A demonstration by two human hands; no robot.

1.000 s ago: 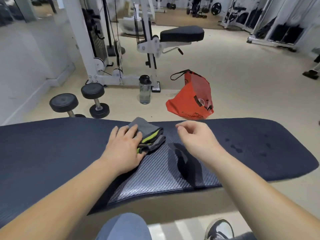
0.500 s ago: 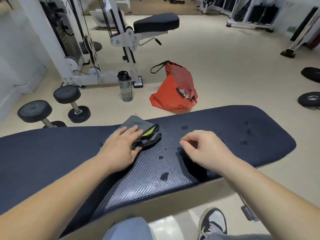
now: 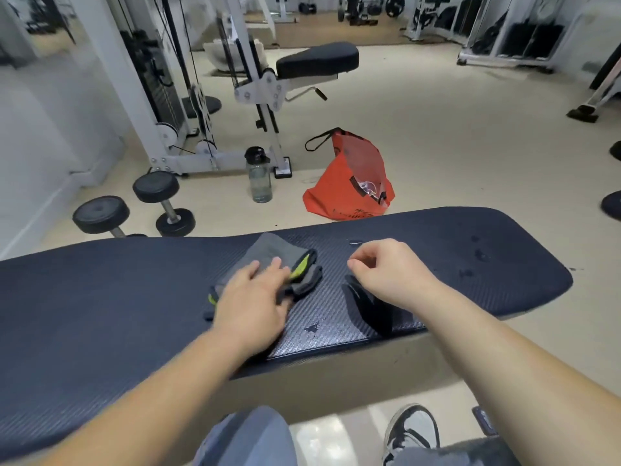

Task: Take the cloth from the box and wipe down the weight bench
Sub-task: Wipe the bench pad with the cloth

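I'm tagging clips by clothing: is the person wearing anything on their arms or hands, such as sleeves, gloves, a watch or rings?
Nothing shows. The left forearm and right forearm are bare to the frame edge, with no sleeves in view. The left hand and right hand are ungloved, and no watch, band or ring is visible.

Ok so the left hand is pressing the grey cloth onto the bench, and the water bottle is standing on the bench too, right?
Not quite. The head view shows the water bottle standing on the floor beyond the weight bench, not on it. The left hand is indeed pressing the grey cloth onto the bench.
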